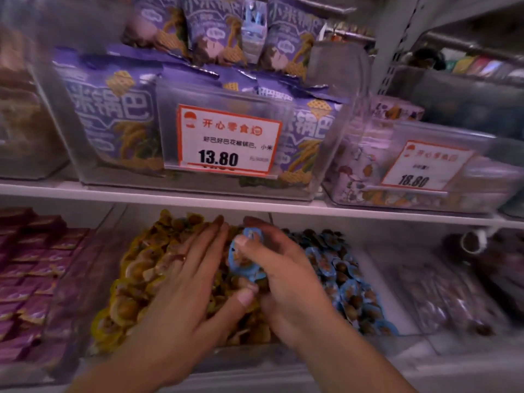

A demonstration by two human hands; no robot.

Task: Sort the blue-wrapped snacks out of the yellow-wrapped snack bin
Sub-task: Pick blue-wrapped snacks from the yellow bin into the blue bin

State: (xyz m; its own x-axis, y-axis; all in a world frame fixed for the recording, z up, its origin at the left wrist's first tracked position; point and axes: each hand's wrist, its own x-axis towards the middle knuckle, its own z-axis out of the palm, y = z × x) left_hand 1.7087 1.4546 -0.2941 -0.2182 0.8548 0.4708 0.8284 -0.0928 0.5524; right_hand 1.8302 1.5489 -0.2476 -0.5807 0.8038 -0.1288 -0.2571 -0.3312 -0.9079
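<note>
The right hand (279, 268) has its fingers and thumb curled round a small cluster of blue-wrapped snacks (243, 259), holding them just above the heap in the yellow-wrapped snack bin (136, 279). Just left of that grip, the left hand (187, 282) lies flat with straight fingers on the yellow snacks, holding nothing (apparently steadying or parting the pile). The step in hand looks like the lift-out. Next, the held cluster likely needs carrying right of the grip to the neighbouring blue snack bin (348, 282), and the fingers loosened there.
</note>
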